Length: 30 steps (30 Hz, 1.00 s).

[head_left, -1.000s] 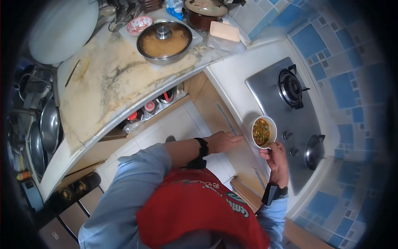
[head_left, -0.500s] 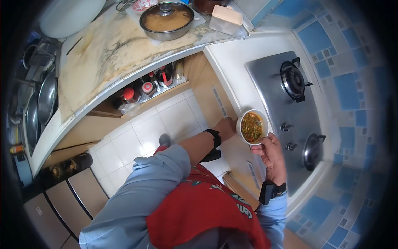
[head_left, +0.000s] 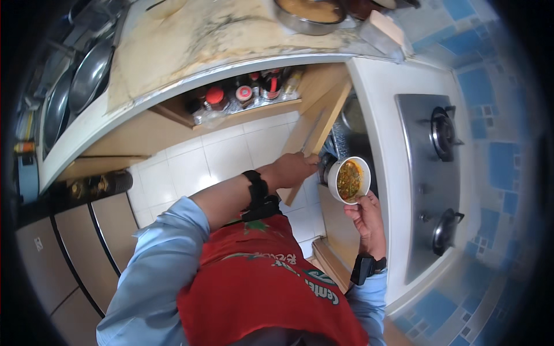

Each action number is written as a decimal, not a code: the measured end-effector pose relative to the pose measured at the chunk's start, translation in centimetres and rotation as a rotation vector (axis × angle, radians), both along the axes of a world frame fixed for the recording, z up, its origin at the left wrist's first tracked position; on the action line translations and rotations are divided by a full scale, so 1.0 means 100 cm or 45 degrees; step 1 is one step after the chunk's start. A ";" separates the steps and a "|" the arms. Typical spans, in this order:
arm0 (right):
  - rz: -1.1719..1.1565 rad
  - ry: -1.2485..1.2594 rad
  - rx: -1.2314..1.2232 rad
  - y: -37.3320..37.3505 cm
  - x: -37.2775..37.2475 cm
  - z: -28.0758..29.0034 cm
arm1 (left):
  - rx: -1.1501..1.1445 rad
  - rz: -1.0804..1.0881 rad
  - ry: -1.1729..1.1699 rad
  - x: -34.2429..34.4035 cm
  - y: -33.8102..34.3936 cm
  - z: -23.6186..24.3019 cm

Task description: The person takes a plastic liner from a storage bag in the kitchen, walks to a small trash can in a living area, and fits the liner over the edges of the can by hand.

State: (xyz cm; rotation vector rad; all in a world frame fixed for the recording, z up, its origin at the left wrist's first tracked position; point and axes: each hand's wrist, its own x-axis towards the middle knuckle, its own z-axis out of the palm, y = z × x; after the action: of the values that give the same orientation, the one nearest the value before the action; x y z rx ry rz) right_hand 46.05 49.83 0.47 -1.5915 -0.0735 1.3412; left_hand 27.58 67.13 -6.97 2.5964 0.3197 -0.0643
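My left hand [head_left: 291,170] grips the edge of a wooden cabinet door [head_left: 311,130] under the stove counter, which stands partly open on a dark interior [head_left: 355,132] with metal items inside, hard to make out. Just right of that hand, my right hand [head_left: 365,210] holds a white bowl [head_left: 349,180] by its near rim, filled with reddish-yellow food with green bits. The bowl is in front of the opening, left of the steel gas stove [head_left: 421,242].
A marble counter [head_left: 173,40] carries a steel pan [head_left: 309,23] and a plastic container [head_left: 381,32]. Jars [head_left: 242,92] line a low shelf beneath it. Steel pans [head_left: 89,72] stand at the left. A pale tiled floor [head_left: 219,155] lies below; blue-and-white wall tiles [head_left: 502,167] border the stove.
The cabinet door by my left hand has swung open, exposing the dark interior. My right hand has shifted the bowl slightly leftward, and the view has tilted, lifting the counter toward the top edge.
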 end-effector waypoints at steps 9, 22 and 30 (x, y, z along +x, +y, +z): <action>-0.317 0.305 -0.040 0.016 0.006 -0.149 | -0.106 0.899 -0.345 -0.105 0.021 -0.002; -0.498 -0.238 0.108 0.042 0.128 -0.345 | 0.319 1.185 -0.355 -0.108 0.052 -0.047; -0.810 0.058 0.076 0.069 0.172 -0.373 | 0.339 1.209 -0.370 -0.101 0.046 -0.053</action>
State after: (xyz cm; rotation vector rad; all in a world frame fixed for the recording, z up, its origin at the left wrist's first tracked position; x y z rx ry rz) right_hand 63.29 56.76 -36.86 -1.3693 0.3880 0.8633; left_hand 17.49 71.77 -12.31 2.3730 1.4656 0.7127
